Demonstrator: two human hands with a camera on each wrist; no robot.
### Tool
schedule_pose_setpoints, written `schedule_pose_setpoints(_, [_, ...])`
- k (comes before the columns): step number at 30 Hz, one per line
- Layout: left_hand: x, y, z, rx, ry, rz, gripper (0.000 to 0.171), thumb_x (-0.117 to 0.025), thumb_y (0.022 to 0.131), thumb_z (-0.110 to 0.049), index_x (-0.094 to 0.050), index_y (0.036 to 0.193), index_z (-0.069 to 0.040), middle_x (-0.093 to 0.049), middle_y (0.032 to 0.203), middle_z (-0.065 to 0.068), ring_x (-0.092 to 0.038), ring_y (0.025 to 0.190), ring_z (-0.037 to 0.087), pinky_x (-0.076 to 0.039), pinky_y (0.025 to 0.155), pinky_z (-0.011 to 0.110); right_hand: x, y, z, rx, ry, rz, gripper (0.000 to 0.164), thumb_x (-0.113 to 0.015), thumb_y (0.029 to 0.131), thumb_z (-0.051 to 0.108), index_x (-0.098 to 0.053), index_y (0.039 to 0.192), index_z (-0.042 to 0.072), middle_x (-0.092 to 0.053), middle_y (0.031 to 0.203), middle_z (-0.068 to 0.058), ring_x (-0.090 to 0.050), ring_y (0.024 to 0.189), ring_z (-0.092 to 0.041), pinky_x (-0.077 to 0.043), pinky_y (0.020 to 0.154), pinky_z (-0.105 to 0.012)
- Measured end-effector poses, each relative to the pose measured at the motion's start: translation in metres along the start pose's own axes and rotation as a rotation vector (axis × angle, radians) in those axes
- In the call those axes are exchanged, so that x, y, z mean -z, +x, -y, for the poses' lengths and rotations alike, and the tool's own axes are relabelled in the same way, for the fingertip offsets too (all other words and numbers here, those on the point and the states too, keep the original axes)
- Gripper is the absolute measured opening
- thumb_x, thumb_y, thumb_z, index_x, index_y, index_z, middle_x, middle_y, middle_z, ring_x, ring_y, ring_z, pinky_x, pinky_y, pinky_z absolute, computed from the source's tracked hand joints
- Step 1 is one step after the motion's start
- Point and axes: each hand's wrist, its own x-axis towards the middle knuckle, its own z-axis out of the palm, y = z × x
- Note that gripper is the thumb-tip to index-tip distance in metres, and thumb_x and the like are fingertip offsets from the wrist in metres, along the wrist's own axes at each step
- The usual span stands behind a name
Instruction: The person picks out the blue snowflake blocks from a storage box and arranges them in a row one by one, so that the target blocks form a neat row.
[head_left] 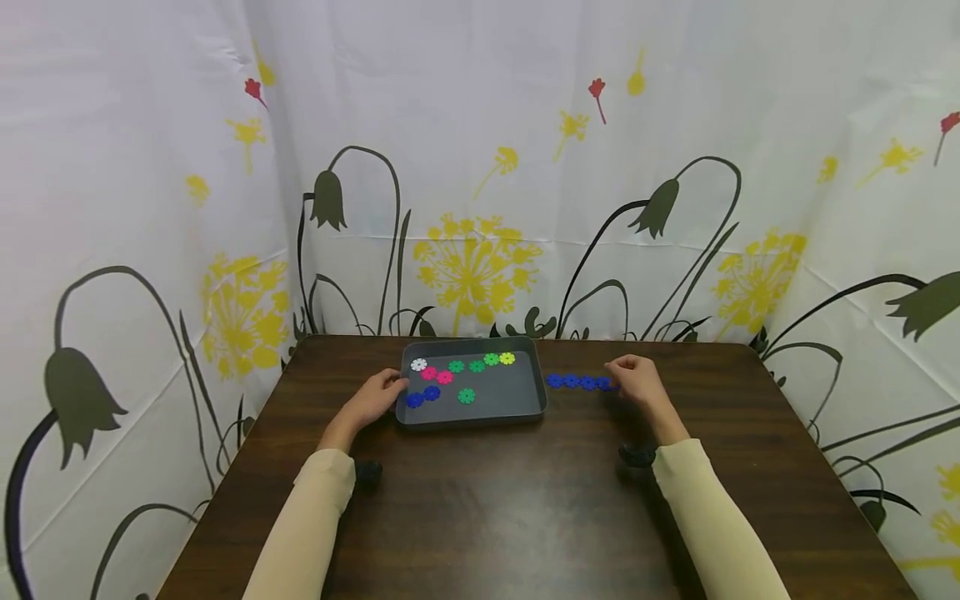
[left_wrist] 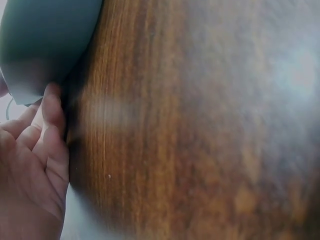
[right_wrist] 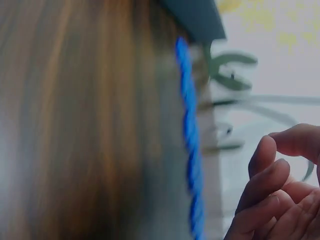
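Observation:
My left hand [head_left: 372, 398] holds the left rim of a dark grey tray [head_left: 510, 404]. In the left wrist view its fingers lie against the outside of the tray [left_wrist: 45, 35], with the thumb mostly out of frame. Several blue flower-shaped discs [head_left: 572, 381] form a row on the table, right of the tray; in the right wrist view they appear edge-on as a blue strip [right_wrist: 190, 125]. My right hand [head_left: 637, 382] is by the row's right end. Its fingers are loosely bent, thumb and index tips close together, and nothing shows between them.
Inside the tray lie a white disc [head_left: 418, 364], pink discs [head_left: 445, 377], blue discs [head_left: 416, 400], several green discs [head_left: 467, 396] and a yellow disc [head_left: 507, 358]. The brown wooden table [head_left: 495, 508] ends at a flower-printed curtain [head_left: 480, 125].

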Motion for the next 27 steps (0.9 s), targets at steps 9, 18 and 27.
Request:
schedule_pose_setpoints(9, [0.001,0.001,0.004,-0.019,-0.011,-0.01,0.06,-0.046,0.114,-0.037,-0.043,0.155,0.006,-0.062,0.136,0.027,-0.065,0.105,0.029,-0.054,0.084,0.038,-0.069,-0.008,0.065,0.239,-0.008,0.133,0.027,-0.067,0.107,0.022,-0.069,0.121,-0.001,-0.071,0.091,-0.016,-0.056,0.06,-0.013,-0.051,0.06,-0.031])
schedule_pose_setpoints(18, [-0.003,0.001,0.006,-0.026,-0.042,-0.013,0.058,-0.046,0.115,-0.036,-0.045,0.154,0.006,-0.065,0.127,0.024,-0.065,0.098,0.026,-0.053,0.081,0.035,-0.147,-0.013,0.097,0.359,-0.008,0.351,0.024,-0.066,0.106,0.015,-0.068,0.123,-0.001,-0.073,0.092,-0.029,-0.052,0.059,-0.013,-0.045,0.06,-0.028])
schedule_pose_setpoints(27, [-0.004,0.0,0.004,-0.022,-0.036,-0.028,0.057,-0.048,0.114,-0.035,-0.046,0.153,0.006,-0.065,0.12,0.021,-0.065,0.095,0.025,-0.053,0.079,0.033,-0.222,-0.021,0.113,0.302,-0.096,0.306,0.018,-0.07,0.102,0.018,-0.073,0.112,0.004,-0.074,0.086,-0.01,-0.065,0.07,-0.018,-0.046,0.061,-0.027])
